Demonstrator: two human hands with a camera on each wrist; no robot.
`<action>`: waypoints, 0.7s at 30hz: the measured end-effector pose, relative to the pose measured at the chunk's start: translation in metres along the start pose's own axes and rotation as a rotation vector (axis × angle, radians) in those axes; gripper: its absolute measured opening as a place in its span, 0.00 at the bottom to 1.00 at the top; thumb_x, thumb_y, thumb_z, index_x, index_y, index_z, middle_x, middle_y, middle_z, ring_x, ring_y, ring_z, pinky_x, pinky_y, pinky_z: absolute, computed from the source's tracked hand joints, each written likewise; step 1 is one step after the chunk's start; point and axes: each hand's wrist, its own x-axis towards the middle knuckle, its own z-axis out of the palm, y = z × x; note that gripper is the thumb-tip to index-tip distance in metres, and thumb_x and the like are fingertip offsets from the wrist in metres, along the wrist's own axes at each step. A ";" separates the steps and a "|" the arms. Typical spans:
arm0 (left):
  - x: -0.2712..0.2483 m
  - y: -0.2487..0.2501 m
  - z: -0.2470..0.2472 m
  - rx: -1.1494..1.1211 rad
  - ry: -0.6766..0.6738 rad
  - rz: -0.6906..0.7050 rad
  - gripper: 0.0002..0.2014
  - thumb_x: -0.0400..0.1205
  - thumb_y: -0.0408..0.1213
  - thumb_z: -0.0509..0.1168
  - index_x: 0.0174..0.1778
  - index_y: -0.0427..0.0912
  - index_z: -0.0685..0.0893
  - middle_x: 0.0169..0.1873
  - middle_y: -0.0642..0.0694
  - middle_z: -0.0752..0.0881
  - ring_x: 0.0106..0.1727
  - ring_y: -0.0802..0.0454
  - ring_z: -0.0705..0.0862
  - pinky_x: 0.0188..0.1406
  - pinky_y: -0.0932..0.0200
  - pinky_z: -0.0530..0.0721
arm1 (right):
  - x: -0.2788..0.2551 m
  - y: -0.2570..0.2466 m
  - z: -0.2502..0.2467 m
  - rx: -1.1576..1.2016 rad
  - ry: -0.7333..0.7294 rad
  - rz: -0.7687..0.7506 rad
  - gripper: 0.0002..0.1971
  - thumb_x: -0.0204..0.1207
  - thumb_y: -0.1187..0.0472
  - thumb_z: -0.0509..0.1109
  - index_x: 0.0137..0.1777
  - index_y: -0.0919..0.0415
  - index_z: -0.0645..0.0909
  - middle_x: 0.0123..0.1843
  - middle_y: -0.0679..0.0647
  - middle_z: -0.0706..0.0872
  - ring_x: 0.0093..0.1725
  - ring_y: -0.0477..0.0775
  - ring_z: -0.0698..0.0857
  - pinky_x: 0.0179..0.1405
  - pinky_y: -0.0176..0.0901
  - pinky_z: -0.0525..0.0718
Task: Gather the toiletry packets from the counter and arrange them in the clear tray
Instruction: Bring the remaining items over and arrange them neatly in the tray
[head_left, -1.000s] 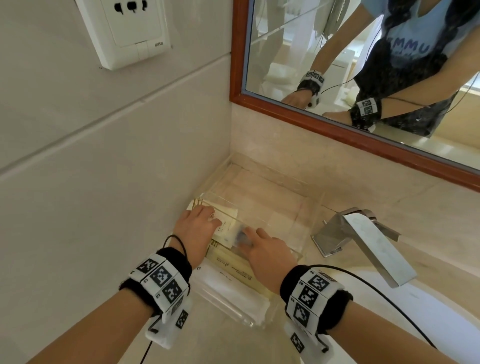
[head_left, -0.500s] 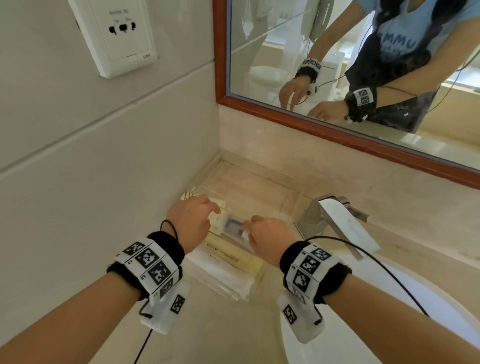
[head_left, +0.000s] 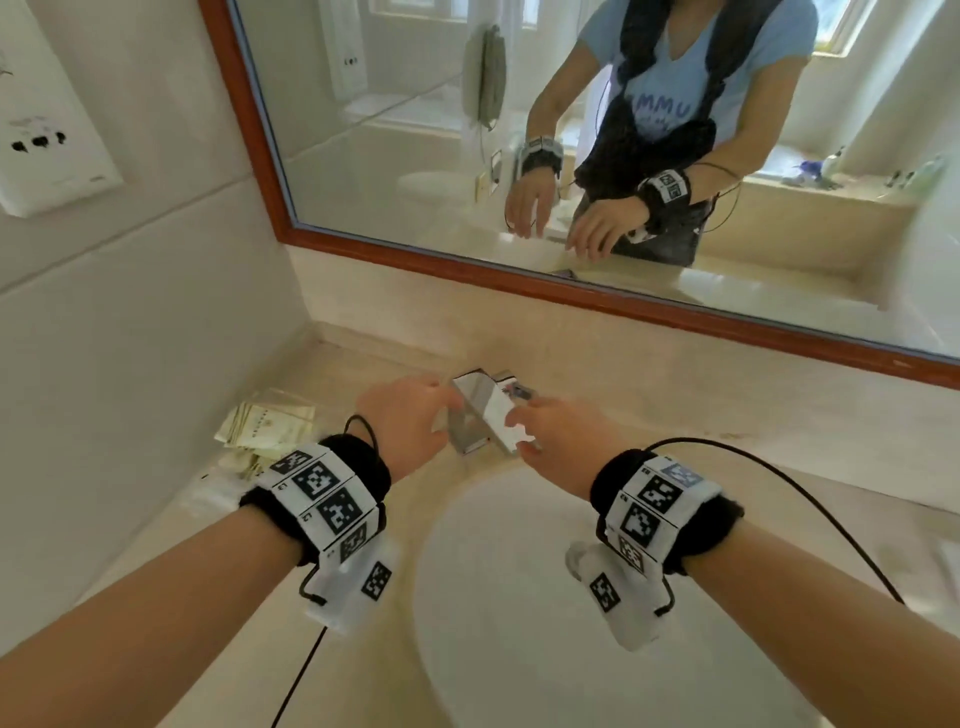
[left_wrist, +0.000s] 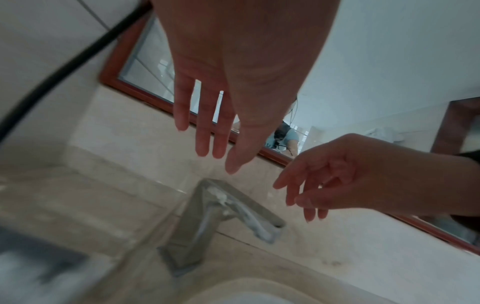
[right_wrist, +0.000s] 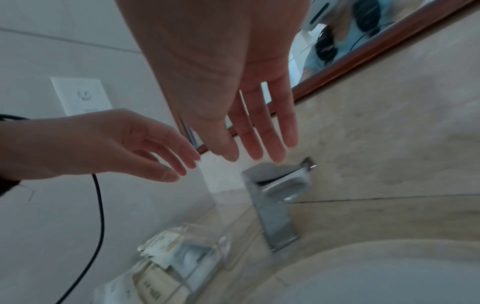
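Note:
Cream and white toiletry packets lie piled in the clear tray on the counter's left end, against the wall; my left wristband hides part of the pile. In the right wrist view the packets fill the tray. My left hand hovers in the air just left of the faucet, fingers straight and spread, holding nothing. Just right of the faucet, my right hand also hangs empty with loose fingers. Both wrist views show bare palms, the left hand and the right hand.
The chrome faucet stands behind the white basin, right below both hands. A wood-framed mirror covers the back wall. A socket plate sits on the left wall. A black cable trails from my right wrist.
Both hands have let go of the packets, risen out of the tray and moved right to above the faucet. The head view has swung right toward the basin.

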 end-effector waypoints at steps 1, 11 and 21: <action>0.004 0.018 0.002 -0.004 0.002 0.021 0.16 0.78 0.39 0.64 0.62 0.52 0.81 0.61 0.49 0.83 0.61 0.47 0.82 0.57 0.52 0.83 | -0.012 0.015 -0.001 0.013 0.010 0.028 0.17 0.83 0.61 0.59 0.70 0.56 0.75 0.66 0.55 0.81 0.61 0.60 0.83 0.57 0.49 0.82; 0.054 0.211 0.047 -0.054 -0.123 0.258 0.18 0.79 0.42 0.64 0.66 0.54 0.76 0.63 0.50 0.80 0.61 0.48 0.81 0.61 0.51 0.81 | -0.149 0.173 0.022 0.044 -0.008 0.385 0.18 0.82 0.58 0.61 0.72 0.51 0.73 0.68 0.51 0.79 0.63 0.56 0.83 0.60 0.48 0.83; 0.095 0.388 0.131 -0.062 -0.364 0.449 0.20 0.80 0.44 0.63 0.69 0.55 0.72 0.66 0.51 0.77 0.65 0.49 0.79 0.65 0.51 0.79 | -0.269 0.313 0.070 0.106 -0.098 0.775 0.25 0.81 0.58 0.64 0.78 0.49 0.64 0.73 0.53 0.72 0.67 0.56 0.80 0.62 0.48 0.82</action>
